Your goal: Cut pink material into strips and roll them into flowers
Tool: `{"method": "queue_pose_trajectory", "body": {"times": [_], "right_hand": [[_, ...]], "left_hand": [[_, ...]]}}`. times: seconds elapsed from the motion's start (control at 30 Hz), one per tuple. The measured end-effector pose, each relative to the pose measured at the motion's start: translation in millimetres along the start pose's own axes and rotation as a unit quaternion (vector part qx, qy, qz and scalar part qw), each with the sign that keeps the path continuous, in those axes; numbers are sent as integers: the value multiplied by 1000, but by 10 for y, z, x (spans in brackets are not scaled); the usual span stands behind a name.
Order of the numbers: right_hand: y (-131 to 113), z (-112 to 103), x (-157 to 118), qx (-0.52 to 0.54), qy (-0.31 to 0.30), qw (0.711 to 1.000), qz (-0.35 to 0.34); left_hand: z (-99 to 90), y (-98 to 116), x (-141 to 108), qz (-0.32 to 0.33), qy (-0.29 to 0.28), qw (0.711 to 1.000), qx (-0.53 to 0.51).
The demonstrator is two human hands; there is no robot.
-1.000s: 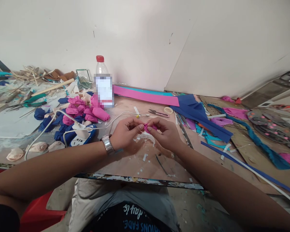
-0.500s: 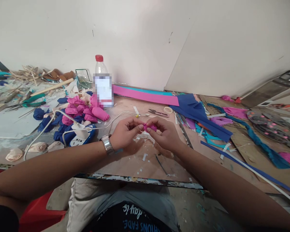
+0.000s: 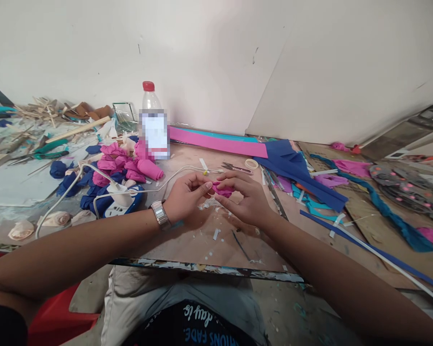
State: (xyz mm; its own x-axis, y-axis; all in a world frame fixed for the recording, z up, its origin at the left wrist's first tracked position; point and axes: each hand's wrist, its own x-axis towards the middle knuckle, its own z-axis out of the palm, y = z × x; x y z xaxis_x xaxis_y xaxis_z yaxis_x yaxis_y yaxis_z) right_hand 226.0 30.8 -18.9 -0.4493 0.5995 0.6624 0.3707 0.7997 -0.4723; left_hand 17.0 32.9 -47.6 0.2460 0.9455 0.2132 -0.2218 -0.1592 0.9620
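Observation:
A small crumpled pink paper piece (image 3: pixel 223 188) is between my two hands, above the brown-covered table (image 3: pixel 195 247). My left hand (image 3: pixel 189 194), with a metal watch at the wrist, pinches its left end between thumb and fingertips. Around its right side curve the thumb and fingers of my right hand (image 3: pixel 247 197), touching it at top and bottom. Just beyond the hands lie small snips (image 3: pixel 237 168) and a cream ring of tape (image 3: pixel 251 164).
Pink and blue crumpled paper pieces (image 3: pixel 110 163) lie left, beside a power strip (image 3: pixel 119 204) with a white cable. A red-capped bottle (image 3: pixel 151 101) stands behind a phone (image 3: pixel 155 134). Pink (image 3: pixel 220 143) and blue strips (image 3: pixel 303 175) stretch behind and right.
The fingers of my right hand have spread a little around the pink piece, and more of it shows. My left hand keeps its pinch in nearly the same place.

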Motion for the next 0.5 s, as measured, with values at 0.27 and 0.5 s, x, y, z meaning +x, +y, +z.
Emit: {"method": "queue_pose_trajectory", "body": {"times": [0.27,0.5], "right_hand": [[23,26,18,-27,43,998,-43],[16,20,10,-1,34,999,-24]], "left_hand": [[16,3,-8,13,-8,1000,-3],[37,-4,-29,60,-27,998,19]]}}
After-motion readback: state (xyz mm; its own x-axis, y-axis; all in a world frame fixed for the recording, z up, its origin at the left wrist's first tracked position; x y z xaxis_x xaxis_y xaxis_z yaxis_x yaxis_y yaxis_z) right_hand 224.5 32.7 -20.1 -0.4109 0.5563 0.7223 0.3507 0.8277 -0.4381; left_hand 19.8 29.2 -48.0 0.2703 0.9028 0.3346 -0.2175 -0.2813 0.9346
